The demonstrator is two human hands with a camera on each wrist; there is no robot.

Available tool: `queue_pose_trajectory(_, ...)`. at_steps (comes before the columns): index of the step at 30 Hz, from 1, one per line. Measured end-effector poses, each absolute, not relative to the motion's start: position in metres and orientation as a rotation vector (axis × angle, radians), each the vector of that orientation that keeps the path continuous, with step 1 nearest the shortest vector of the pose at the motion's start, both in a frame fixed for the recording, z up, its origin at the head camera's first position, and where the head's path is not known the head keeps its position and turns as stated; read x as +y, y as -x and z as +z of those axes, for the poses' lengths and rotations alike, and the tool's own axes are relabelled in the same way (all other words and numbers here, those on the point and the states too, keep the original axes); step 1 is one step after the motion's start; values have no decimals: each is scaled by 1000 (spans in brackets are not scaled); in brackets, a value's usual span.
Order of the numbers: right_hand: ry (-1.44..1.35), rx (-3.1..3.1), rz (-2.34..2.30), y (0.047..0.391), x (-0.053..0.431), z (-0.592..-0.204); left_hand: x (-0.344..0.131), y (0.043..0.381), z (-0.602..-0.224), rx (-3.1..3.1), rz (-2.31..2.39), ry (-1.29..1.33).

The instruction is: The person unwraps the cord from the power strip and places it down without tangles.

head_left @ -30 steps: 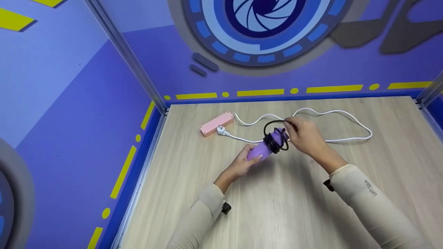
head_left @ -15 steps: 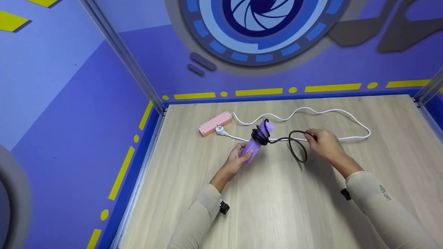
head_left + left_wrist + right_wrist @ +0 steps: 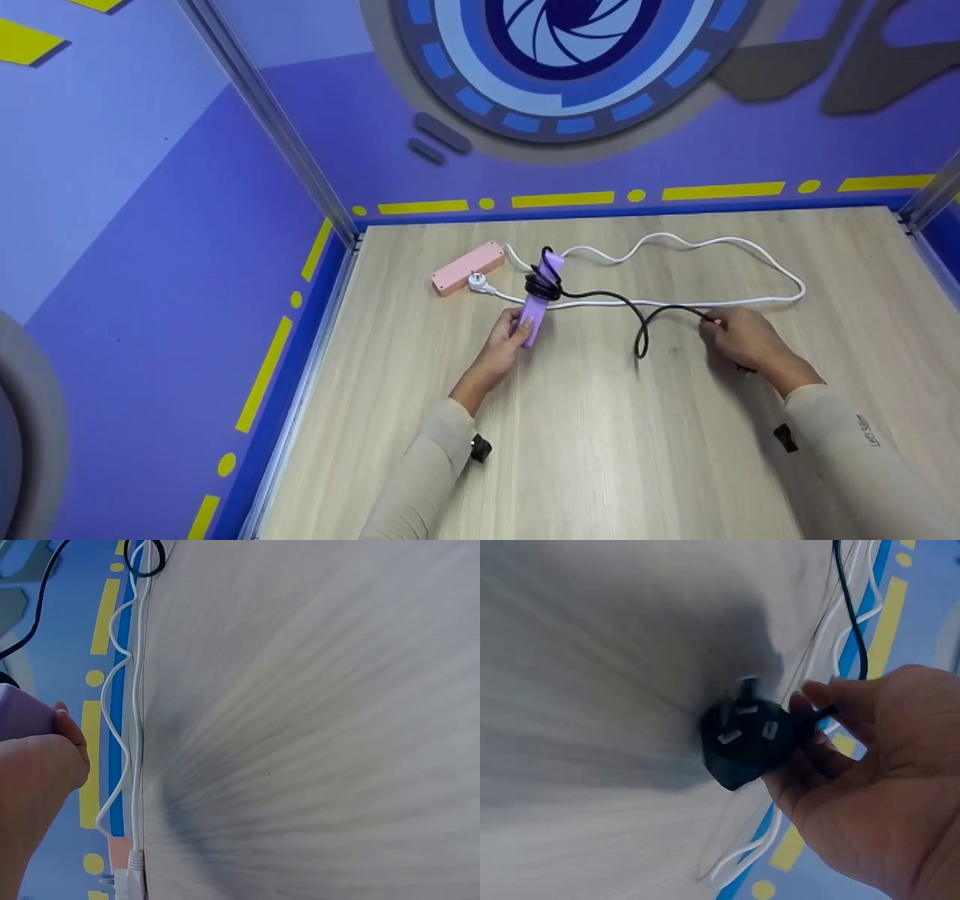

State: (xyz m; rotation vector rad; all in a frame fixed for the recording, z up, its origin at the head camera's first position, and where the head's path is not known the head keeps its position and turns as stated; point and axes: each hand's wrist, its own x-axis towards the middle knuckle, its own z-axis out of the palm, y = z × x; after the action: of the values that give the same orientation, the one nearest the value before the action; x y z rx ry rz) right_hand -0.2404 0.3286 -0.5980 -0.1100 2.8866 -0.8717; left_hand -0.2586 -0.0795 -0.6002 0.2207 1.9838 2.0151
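Note:
My left hand (image 3: pixel 501 346) grips the lower end of a slim purple appliance (image 3: pixel 533 311), whose exact kind does not show. The appliance slants upward, several turns of its black cord (image 3: pixel 600 293) wound round its upper half. From there the cord runs right, dips in a loop and reaches my right hand (image 3: pixel 746 341). In the right wrist view, a black three-pin plug (image 3: pixel 739 750) sticks out from my right fingers, which pinch the cord right behind it. Only a purple end (image 3: pixel 24 714) shows in the left wrist view, beside my left hand (image 3: pixel 34 787).
A pink power strip (image 3: pixel 469 268) lies at the back left of the wooden table (image 3: pixel 600 450). Its white plug (image 3: pixel 478 283) rests by its front side, and its white cable (image 3: pixel 780 270) loops far to the right. Printed blue walls (image 3: pixel 420 176) stand behind and left.
My right hand has moved right and toward me, drawing a longer stretch of black cord off the purple appliance. My left hand has shifted slightly left with the appliance, now more upright in view.

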Motion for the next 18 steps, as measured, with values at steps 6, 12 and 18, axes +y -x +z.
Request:
queue_pose_trajectory(6,166,2953,-738,241,324,-598,-81,260,-599,2003,1947,-255)
queue_pose_trajectory(12,315,3166,-869,243,291,-585,-80,257,-598,1863,1943,-234)
queue_pose_trajectory(18,601,3221,-1094,244,245,-561,-74,249,-595,1793,1938,-281)
